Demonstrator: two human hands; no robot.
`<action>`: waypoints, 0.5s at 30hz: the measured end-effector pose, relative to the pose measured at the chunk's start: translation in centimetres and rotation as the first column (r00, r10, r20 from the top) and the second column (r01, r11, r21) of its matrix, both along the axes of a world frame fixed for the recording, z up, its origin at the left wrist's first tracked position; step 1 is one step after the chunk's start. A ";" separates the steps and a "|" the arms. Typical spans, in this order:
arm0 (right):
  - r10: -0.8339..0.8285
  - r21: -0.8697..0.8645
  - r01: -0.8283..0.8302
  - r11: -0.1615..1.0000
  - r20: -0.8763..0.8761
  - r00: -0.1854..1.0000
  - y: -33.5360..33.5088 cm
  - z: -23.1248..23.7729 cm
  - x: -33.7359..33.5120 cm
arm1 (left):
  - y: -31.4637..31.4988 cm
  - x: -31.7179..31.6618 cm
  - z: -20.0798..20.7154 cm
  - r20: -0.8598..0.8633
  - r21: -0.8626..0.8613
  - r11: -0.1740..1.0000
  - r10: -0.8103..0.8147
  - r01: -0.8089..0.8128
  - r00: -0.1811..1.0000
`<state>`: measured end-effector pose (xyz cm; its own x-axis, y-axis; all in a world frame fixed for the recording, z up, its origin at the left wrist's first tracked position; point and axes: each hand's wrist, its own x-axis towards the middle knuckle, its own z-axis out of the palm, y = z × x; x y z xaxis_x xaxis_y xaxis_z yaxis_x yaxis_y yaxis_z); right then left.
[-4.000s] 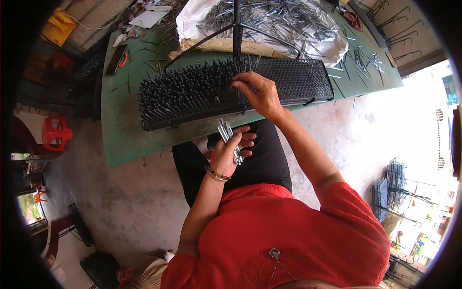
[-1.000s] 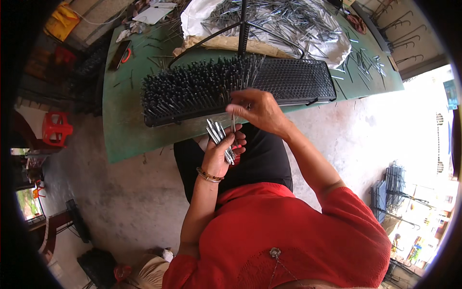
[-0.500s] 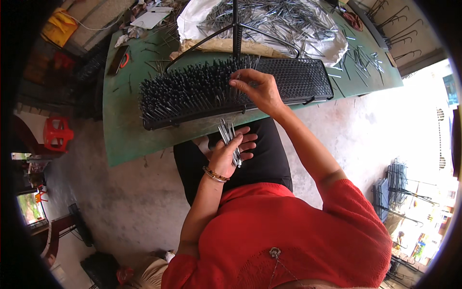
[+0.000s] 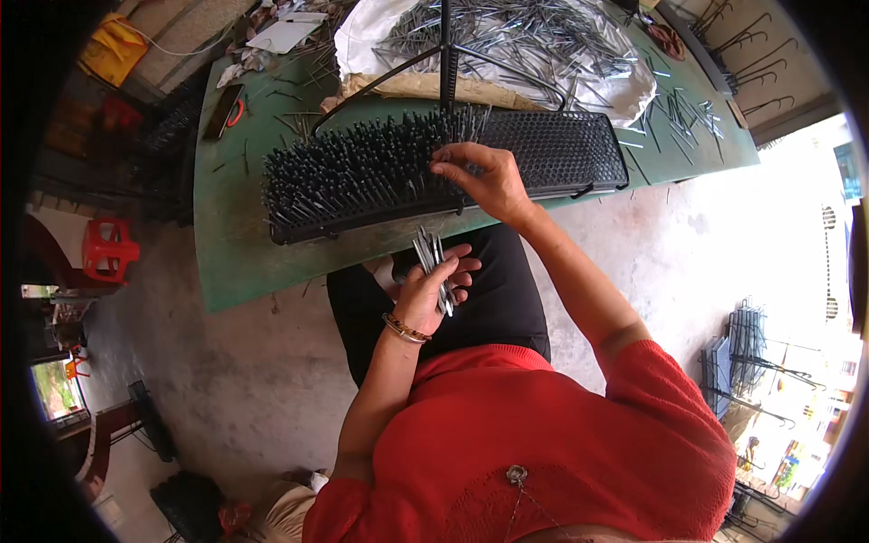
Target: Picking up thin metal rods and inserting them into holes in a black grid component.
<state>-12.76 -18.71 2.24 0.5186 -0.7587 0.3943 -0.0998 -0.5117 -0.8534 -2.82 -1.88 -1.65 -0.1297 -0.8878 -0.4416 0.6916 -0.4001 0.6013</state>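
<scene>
A long black perforated rack (image 4: 566, 149) lies along the near edge of the green table. Thin metal rods (image 4: 348, 167) stand packed upright in its left and middle part, while the holes on the right hold none. My left hand (image 4: 424, 294) is closed by the thumb around a small bundle of silvery metal rods (image 4: 426, 249), over my lap just below the rack. At the right border of the packed rods is my right hand (image 4: 493, 179), thumb and forefinger pinched together. Whatever sits between those fingertips is too small to make out.
Behind the rack, a white sack (image 4: 358, 41) lies spread with a heap of loose rods (image 4: 507, 41). A black upright stand (image 4: 447, 72) rises behind the rack's middle. Orange-handled scissors (image 4: 236, 112) lie at the left, and more rods (image 4: 683, 118) are scattered at the right.
My right hand has shifted slightly lower along the edge of the packed rods. The fingers of my left hand have curled in a little around the bundle.
</scene>
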 end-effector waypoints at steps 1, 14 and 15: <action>0.003 -0.041 -0.002 0.999 0.008 1.000 0.0 -0.2 0.0 | 0.0 0.0 0.1 -0.013 0.007 1.000 0.004 -0.004 1.000; 0.010 -0.355 -0.036 0.934 -0.075 0.997 0.8 0.1 0.1 | 0.1 -0.1 0.3 -0.058 0.004 0.999 -0.034 0.034 0.998; -0.005 -0.363 -0.034 0.931 -0.106 0.994 0.9 0.1 0.0 | 0.1 -0.1 0.3 -0.055 0.010 0.999 -0.035 0.035 0.998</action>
<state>-12.71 -17.84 2.32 0.5810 -0.5655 0.5855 -0.1679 -0.7871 -0.5936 -2.95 -1.78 -1.31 -0.1851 -0.8775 -0.4424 0.7088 -0.4311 0.5584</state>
